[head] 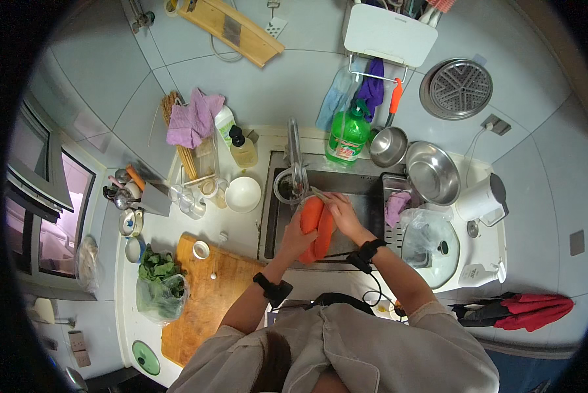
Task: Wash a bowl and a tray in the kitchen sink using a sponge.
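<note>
Two large orange-red carrots (317,231) lie side by side over the sink (369,189), close to the chrome faucet (295,147). My left hand (296,236) is wrapped around them from the left. At their upper end my right hand (342,213) has its fingers closed around a pale tip, partly hidden by those fingers. Just left of the carrots, a round strainer (283,196) sits under the faucet. Both wrists wear black bands.
A wooden cutting board (210,290) and bagged leafy greens (161,282) lie at the left, near a white bowl (243,194). Behind the sink stands a green detergent bottle (347,137). To the right are a steel basin (432,173), a glass lid (439,265) and a white kettle (478,201).
</note>
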Tool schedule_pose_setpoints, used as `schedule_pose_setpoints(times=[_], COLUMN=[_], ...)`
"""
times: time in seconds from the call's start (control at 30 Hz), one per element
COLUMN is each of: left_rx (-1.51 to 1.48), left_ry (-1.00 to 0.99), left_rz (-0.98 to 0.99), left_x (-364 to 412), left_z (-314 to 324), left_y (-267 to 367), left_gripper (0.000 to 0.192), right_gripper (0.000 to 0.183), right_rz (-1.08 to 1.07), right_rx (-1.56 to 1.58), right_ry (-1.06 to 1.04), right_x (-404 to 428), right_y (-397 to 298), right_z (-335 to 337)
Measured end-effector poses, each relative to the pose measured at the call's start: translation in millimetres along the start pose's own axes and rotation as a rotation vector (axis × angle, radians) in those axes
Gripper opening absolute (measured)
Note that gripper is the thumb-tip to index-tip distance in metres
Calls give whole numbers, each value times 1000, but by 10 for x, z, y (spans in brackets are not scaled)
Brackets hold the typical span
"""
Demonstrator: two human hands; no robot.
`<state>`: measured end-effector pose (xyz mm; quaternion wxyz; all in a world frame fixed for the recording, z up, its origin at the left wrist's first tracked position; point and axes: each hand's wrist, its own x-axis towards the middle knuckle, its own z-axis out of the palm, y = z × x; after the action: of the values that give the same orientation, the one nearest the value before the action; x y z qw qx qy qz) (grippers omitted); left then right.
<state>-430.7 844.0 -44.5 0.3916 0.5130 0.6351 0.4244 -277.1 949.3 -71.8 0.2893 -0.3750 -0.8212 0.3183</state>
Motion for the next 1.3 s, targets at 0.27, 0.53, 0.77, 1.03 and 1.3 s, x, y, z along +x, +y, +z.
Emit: schedule_pose_setpoints(times=[0.27, 0.53, 0.77, 1.03, 1.3], left_rx=[93, 55, -114, -142, -933], left_ry=[107, 169, 119, 284, 517], left_rz=[5, 15, -49, -166, -236], left_x=[55, 70, -1, 19, 207], left_z=[-112, -58, -46, 32, 79], left_y=[-142, -9, -196, -304, -767], left_gripper=[44, 37, 34, 34, 38], right_gripper=[30, 27, 27, 33, 23], right_rz=[-53, -247, -399, -590, -109], right_rx=[-247, -550, -800, -793, -203], right_ry=[-101, 83, -201, -284, -397], right_x=[-60, -31, -271, -417, -684], right_y=[-362, -679, -553, -679, -447], right_z=[-70, 18, 14, 2, 78])
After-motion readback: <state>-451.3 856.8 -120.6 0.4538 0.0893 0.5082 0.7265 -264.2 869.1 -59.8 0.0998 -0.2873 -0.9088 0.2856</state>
